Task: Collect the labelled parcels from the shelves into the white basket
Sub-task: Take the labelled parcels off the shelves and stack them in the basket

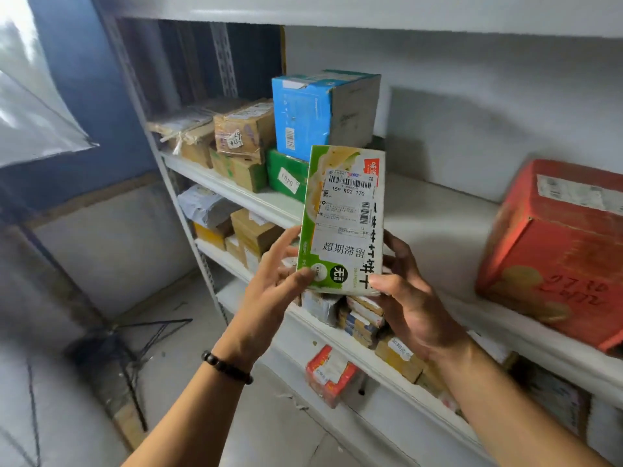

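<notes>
— What could go wrong from here?

— A slip, I'd say. The flat green-and-white cardboard parcel [344, 224] hangs in the air, upright, in front of the front edge of the white metal shelf [438, 210], and nothing is under it. Both grips sit only at its bottom corners. The left hand [269, 291] has its thumb on the lower left of the face and its fingers behind that edge. The right hand [414, 305] pinches the lower right corner the same way. Most of the carton stands above the hands, so it is top-heavy and a loosened thumb could let it tip forward.

— And where would it fall?

— Onto the small packets crowded along the front edge of the shelf below, or on to the floor. The white basket isn't in view either, so a turn towards it would be made without seeing it.

— Anything close enough to knock?

— The tall blue cardboard box [303, 112] stands just behind the parcel's top edge. The big red cardboard box [553, 251] is well apart, towards the shelf's right end.

— How does the parcel look?

— It's a thin, glossy carton, green down the left side. A white shipping label with barcodes reading "159 K02 170" covers most of the face, with a second printed sticker below it. It's labelled, so I judge it's one to collect.
</notes>
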